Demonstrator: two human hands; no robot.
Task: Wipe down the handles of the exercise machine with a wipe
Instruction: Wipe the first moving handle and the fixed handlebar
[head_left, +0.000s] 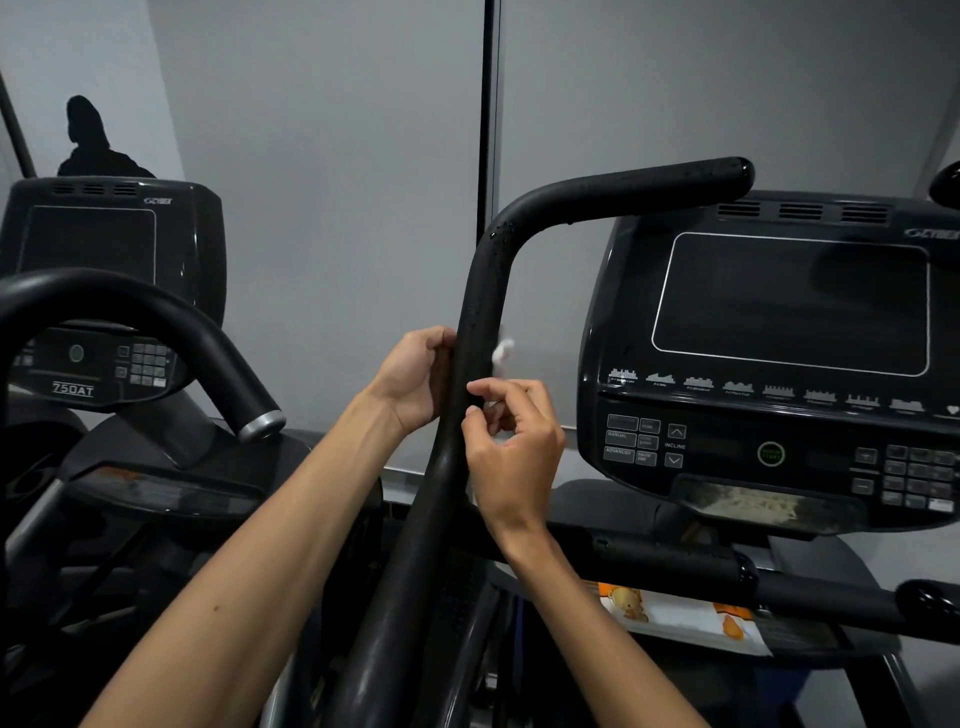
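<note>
Gym: two exercise machines side by side, consoles (769, 364), curved black handles (483, 291).

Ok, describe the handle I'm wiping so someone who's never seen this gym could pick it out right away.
Start at the big console on the right with the dark screen. Just left of it a black handle rises up the middle of the view, then bends right over the console. Unlike the curved, silver-capped handle on the left machine, this one has both hands on it, the right hand pinching a white wipe.

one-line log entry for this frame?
stage: wiping | left hand: grips handle | right hand: pinches wipe against handle
</note>
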